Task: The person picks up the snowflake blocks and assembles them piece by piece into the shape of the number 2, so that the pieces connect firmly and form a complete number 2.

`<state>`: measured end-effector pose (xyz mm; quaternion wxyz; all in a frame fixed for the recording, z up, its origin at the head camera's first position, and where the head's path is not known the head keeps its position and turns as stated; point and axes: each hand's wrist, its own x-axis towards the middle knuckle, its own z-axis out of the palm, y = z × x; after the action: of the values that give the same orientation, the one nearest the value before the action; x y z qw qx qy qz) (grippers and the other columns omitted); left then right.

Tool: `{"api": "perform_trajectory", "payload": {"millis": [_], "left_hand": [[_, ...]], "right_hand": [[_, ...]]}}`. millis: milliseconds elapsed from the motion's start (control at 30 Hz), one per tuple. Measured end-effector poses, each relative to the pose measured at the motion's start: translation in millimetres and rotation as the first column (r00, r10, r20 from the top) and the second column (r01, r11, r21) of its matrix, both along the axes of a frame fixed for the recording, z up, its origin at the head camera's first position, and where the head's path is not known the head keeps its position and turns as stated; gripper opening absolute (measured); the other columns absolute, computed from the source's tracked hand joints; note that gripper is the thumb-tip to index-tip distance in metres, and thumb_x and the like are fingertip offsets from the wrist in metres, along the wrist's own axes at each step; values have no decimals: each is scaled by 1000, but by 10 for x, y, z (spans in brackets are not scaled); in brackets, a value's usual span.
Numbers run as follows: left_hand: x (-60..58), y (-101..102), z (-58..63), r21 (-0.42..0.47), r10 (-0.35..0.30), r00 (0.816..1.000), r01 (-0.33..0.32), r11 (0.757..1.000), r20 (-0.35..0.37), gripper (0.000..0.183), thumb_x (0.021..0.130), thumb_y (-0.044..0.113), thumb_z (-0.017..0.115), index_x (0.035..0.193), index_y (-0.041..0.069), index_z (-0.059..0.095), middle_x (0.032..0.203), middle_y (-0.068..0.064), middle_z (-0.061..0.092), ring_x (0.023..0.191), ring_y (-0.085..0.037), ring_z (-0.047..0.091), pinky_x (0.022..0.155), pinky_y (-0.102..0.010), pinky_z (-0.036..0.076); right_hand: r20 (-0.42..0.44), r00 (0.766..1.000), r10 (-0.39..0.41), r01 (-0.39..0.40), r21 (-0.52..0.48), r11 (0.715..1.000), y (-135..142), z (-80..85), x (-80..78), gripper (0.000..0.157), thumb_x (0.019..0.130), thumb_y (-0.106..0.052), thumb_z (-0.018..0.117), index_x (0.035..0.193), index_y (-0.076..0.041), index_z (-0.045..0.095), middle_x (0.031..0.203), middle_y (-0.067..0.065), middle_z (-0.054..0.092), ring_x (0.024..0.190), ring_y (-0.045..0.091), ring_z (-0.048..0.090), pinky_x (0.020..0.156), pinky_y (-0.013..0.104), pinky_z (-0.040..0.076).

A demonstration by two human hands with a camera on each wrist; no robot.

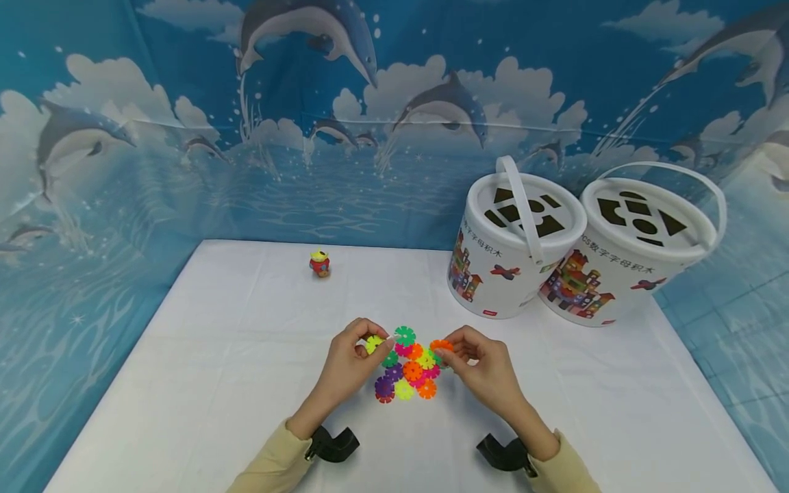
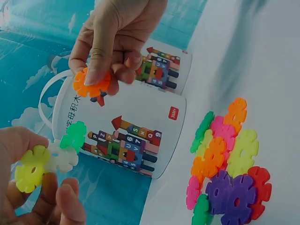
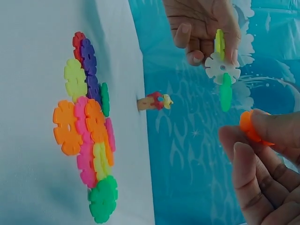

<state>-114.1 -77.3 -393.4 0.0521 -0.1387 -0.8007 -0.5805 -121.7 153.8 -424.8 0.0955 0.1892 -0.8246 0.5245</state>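
My left hand [image 1: 351, 359] pinches a short chain of interlocking flower discs: yellow [image 2: 32, 169], white [image 2: 63, 156] and green [image 2: 74, 136], joined at their notches. Between the thumb and fingers of my right hand [image 1: 488, 366] is a single orange flower disc [image 3: 253, 127]. The two held pieces are apart, raised above the white table. Below and between the hands lies a joined cluster of flower discs [image 1: 413, 371] in purple, red, yellow, orange, pink and green. In the head view the held pieces partly overlap this cluster.
Two white lidded buckets [image 1: 487, 263] [image 1: 573, 301] with handles stand at the back right of the table [image 1: 246, 329]. Near its back edge is a small red and yellow-green figurine [image 1: 320, 263]. A dolphin-print cloth [image 1: 277, 198] hangs behind.
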Motion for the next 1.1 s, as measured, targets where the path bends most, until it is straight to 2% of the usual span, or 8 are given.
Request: {"api": "perform_trajectory", "payload": {"millis": [100,233,433,567,633,833,1000,1100], "left_hand": [[9,10,-11,-3,8,999,-8,1000,-52,8,86,1,69,85,3,60,86,-5,55,66,-17,46,53,-20,34],[12,16,-32,21,17,997,-15,1000,-69,11,84,-1,70,82,4,60,85,-5,57,79,-18,53,59,-22,41],[5,9,-61,66,-38,998,42,997,-57,12,82,-2,72,81,3,61,81,-3,62,62,-10,48,56,-22,41],[10,2,-51,92,-81,996,84,992,-35,9,84,0,70,83,1,61,82,-4,64,60,-10,53,57,-24,45],[15,3,-49,87,-94,995,96,992,-26,9,84,0,70,84,1,61,80,-4,63,57,-10,47,55,-22,42],[-77,6,-304,54,-122,992,124,991,-26,9,83,5,73,86,6,64,81,-1,62,52,-10,38,49,-21,35],[-110,-3,-383,56,-133,989,136,989,-67,7,83,16,75,83,12,69,82,4,64,63,-10,54,61,-19,48],[-104,4,-379,76,-142,988,147,986,-67,7,84,16,74,83,11,70,84,4,65,74,-12,61,72,-27,53]], "right_hand": [[-48,999,-3,4,25,1000,-21,-7,5,19,78,-2,77,89,-13,65,81,-5,69,61,9,60,56,30,53],[-82,996,17,-14,34,999,-40,-13,10,23,77,2,76,90,-12,64,82,-7,69,62,7,61,58,30,54],[-157,987,46,-43,26,999,-70,-16,16,28,75,5,77,92,-11,63,77,-4,69,59,6,60,56,27,53],[-193,980,42,-34,43,998,-78,-14,24,28,73,6,78,90,-11,63,75,-2,69,57,7,59,54,27,53],[-200,979,42,-33,48,998,-76,-11,29,28,72,7,78,88,-11,63,76,-3,69,57,6,59,54,28,53],[-220,974,60,-49,55,997,-81,-7,53,26,74,5,78,88,-13,65,79,-5,69,60,5,59,55,26,52],[-297,952,80,-73,35,997,-101,-29,63,29,72,10,76,90,-10,67,81,4,70,62,13,64,59,24,53],[-357,930,81,-72,39,997,-120,-59,72,28,71,14,75,90,-7,68,80,7,70,64,16,66,63,21,53]]}}
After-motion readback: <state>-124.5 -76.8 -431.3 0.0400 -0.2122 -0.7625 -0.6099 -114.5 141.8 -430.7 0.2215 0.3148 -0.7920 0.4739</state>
